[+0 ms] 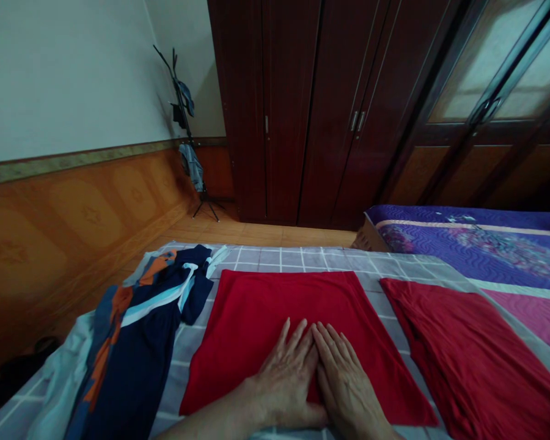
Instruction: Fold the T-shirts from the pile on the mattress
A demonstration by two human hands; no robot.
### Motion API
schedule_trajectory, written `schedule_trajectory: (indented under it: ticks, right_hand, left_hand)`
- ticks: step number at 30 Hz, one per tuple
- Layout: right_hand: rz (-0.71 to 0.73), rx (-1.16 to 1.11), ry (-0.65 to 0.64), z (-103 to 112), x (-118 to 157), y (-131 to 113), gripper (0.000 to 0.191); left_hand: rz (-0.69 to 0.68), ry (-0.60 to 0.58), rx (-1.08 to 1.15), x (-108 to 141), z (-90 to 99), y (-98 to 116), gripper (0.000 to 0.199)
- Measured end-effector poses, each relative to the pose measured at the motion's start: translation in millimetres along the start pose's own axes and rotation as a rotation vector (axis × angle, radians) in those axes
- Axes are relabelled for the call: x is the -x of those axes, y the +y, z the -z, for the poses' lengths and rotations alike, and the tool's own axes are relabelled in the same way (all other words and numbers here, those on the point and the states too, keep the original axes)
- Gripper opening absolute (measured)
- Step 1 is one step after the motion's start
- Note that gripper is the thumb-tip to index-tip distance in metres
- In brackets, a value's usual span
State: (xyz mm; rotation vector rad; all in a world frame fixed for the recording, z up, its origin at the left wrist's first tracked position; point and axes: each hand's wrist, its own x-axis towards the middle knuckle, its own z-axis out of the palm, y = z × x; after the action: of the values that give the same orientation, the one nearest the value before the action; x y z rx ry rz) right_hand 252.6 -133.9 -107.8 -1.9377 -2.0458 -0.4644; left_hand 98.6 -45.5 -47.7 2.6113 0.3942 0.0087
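A red garment (pixel 256 305) lies spread flat in front of me on a grey checked bedsheet (pixel 297 260); its exact kind does not show. My left hand (pixel 291 373) rests palm down on its near middle, fingers stretched out. Beside it my right hand (pixel 341 370) also lies flat on the red cloth, the two hands touching near the index fingers. Neither hand holds anything. To the right is a second red garment (pixel 472 342), more loosely laid and wrinkled.
Dark blue, orange and pale clothes (pixel 151 330) lie at the left edge. A purple flowered bedspread (pixel 476 238) covers a surface at the right. Beyond the bed stand a dark wardrobe (pixel 297 122) and a coat rack (pixel 181 104) with clothes on it.
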Motion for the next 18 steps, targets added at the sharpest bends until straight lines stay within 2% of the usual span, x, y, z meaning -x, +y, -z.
schedule_trajectory:
  ticks: [7, 15, 18]
  right_hand:
    - [0.054, 0.086, 0.053, 6, 8, 11, 0.058]
    - [0.025, 0.132, 0.096, 10, 35, 45, 0.073]
    - [0.02, 0.138, 0.149, 9, 28, 42, 0.073]
  left_hand:
    - [0.051, 0.011, -0.026, 13, -1.4, -4, 0.093]
    - [0.197, -0.032, -0.098, 70, 11.6, -28, 0.085]
    - [0.191, -0.021, -0.128, 77, 16.5, -32, 0.086]
